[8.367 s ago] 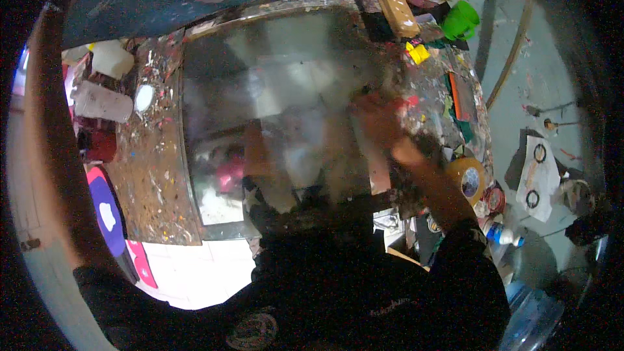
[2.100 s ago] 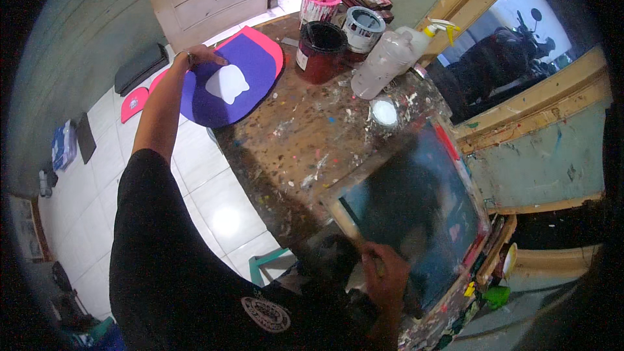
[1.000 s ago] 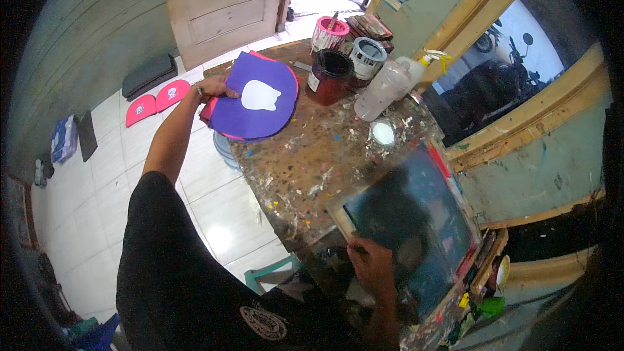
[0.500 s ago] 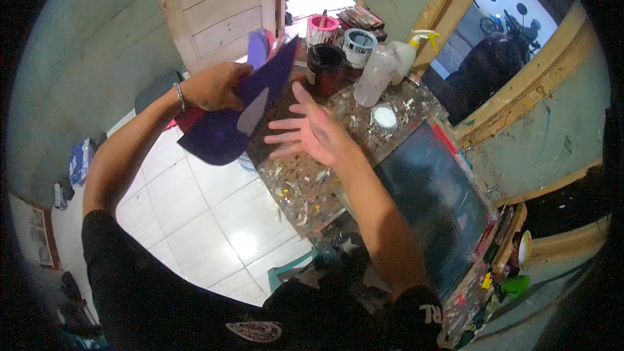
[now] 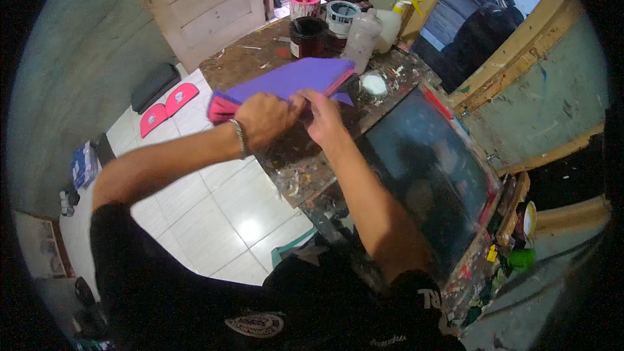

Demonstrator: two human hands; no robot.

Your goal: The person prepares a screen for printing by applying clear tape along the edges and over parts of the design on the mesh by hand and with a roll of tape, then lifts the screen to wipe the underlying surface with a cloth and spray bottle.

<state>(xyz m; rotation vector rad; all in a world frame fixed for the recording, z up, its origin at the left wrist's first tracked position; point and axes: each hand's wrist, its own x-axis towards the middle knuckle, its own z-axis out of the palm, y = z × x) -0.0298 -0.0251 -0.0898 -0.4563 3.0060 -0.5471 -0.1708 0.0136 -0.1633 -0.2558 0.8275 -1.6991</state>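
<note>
Both hands meet at the near edge of a stack of flat purple and pink pieces (image 5: 286, 80), held tilted above the worktable. Purple shows on its top, and pink layers show at its left end and right edge. The material looks like fabric or foam sheet; I cannot tell which. My left hand (image 5: 265, 121), with a bracelet at the wrist, is closed on the near edge. Beside it my right hand (image 5: 320, 118) pinches the same edge, thumb and fingers together. The fingertips partly hide each other.
The worktable (image 5: 273, 146) is stained and littered with scraps. A pink paint tub (image 5: 305, 8), a grey-rimmed tub (image 5: 340, 21), a dark pot (image 5: 308, 40), a clear bottle (image 5: 361, 42) and a spray bottle (image 5: 390, 29) stand beyond. Right lies a dark framed screen (image 5: 422, 182); pink pieces (image 5: 182, 99) lie left.
The stack has swung from upright at the left to lying broadly over the table. My right hand, earlier open and apart, now grips its edge beside my left. Pink pieces at left are uncovered.
</note>
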